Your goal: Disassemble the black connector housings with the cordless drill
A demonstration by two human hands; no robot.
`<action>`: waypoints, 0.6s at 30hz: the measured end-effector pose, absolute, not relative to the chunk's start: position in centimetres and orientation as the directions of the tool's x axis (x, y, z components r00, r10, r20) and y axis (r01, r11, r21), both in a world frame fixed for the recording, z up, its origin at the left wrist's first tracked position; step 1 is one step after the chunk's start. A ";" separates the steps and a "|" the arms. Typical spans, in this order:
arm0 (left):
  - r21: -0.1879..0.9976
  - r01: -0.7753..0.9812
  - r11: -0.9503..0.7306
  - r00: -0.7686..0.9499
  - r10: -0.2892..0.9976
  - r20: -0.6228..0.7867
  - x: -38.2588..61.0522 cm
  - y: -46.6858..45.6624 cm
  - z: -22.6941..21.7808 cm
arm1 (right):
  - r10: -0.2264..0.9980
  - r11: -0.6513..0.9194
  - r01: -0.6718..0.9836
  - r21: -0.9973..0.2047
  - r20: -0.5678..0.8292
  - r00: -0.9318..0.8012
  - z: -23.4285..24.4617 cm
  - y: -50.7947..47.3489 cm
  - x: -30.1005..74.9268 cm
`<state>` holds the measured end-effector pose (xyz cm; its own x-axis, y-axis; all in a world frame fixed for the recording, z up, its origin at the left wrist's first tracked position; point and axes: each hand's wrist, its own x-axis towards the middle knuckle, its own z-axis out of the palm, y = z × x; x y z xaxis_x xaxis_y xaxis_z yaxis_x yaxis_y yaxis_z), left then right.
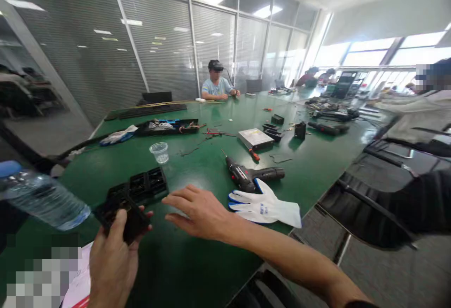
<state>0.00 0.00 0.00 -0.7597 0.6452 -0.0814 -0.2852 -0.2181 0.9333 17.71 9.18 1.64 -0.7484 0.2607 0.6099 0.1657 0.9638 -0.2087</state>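
A black plastic box-like part [132,226] is tilted in my left hand [114,251], with the thumb pressed on its top and fingers curled underneath. Just beyond it, a black compartmented tray [150,183] lies on the table, partly hidden by the held part. My right hand [200,211] hovers to the right of the tray with fingers stretched out and nothing visible in them. Beside its forearm lie a white work glove with blue edging [269,204] and a black cordless drill [243,174].
On the green table [197,270] are a water bottle [42,197], a clear plastic cup [159,152], a silver-topped drive [256,138], an orange-handled screwdriver [254,155] and a long black tray [169,128]. A person [216,85] sits across; others sit at the right.
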 end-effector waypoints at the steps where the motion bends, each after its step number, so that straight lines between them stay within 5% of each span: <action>1: 0.933 -0.297 -0.202 -0.750 0.654 -0.097 0.0 0.1 -0.3 | 0.293 0.955 0.201 -0.218 0.602 -0.743 1.4 9.4 19.8; 10: 0.926 -0.335 -0.172 -0.620 0.780 -0.079 2.2 -0.1 -1.2 | 0.726 0.684 0.673 -0.282 0.351 -0.591 -3.8 9.5 36.8; 18: 0.918 -0.359 -0.169 -0.539 0.840 -0.056 2.1 -0.3 -1.1 | 0.562 0.806 0.476 -0.353 0.203 -0.802 -5.7 10.2 37.3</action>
<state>2.13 -0.31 -1.14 -0.5392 0.8403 -0.0562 -0.3586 -0.1687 0.9181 37.27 10.25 -5.68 -0.8019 0.5619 0.2028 0.4755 0.8059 -0.3527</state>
